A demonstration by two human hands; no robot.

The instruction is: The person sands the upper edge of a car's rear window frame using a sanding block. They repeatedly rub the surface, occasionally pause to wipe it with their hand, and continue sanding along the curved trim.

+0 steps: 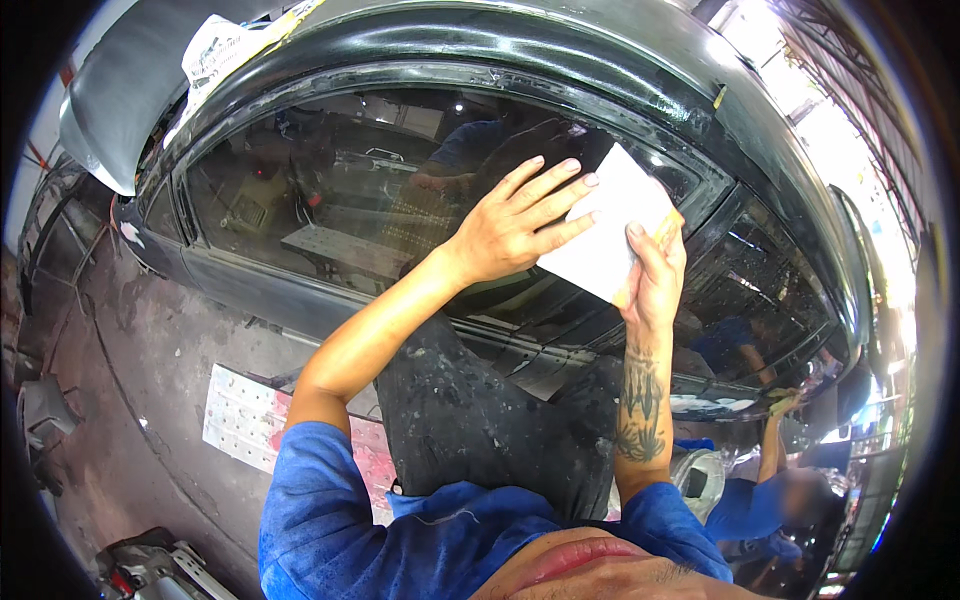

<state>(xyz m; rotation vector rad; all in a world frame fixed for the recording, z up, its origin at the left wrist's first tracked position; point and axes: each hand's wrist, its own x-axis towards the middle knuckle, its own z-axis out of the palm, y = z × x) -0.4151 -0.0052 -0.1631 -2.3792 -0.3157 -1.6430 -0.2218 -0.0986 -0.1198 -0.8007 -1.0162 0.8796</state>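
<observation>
My right hand grips a white sheet by its right side, thumb pressed on the face. Tan-orange patches show along the sheet's edge by that hand; whether it is plain paper or sandpaper I cannot make out. Spread wide, the fingers of my left hand overlap the sheet's left edge; whether they touch it is unclear. Both hands are in front of a dark car's side window. Scuffed black trim curves above the glass.
A pink and white perforated board lies on the floor below the car. At the lower right, a person in a blue shirt works near the car's end. Loose parts lie at the lower left, and a dark cable crosses the floor.
</observation>
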